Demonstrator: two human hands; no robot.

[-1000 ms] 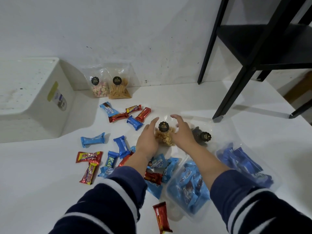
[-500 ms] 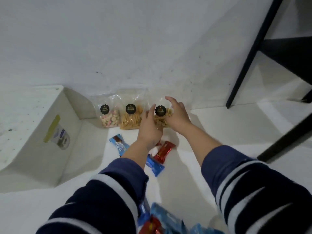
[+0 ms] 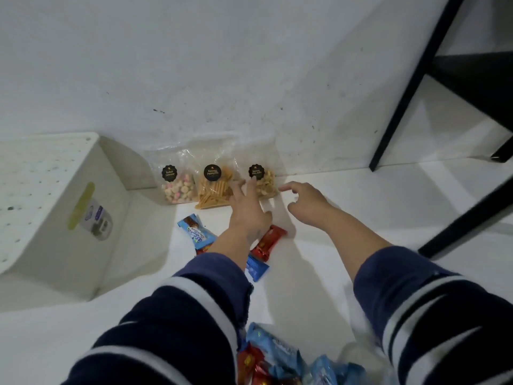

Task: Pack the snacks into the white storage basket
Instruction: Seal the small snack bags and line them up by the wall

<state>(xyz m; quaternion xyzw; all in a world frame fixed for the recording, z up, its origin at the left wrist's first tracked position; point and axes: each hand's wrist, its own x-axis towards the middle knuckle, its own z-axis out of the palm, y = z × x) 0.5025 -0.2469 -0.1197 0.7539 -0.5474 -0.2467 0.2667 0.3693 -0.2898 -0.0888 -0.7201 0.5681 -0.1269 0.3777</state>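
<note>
Head view shows both hands, left [image 3: 248,211] and right [image 3: 308,202], open and empty beside the nut pouch [image 3: 265,182] at the wall, white storage basket [image 3: 52,212] overturned far left.

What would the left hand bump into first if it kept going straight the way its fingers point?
Probably the clear bag of pale nut-like snacks leaning against the wall. The left hand points up and away toward it, fingertips already at its edge; whether they touch is unclear.
</note>
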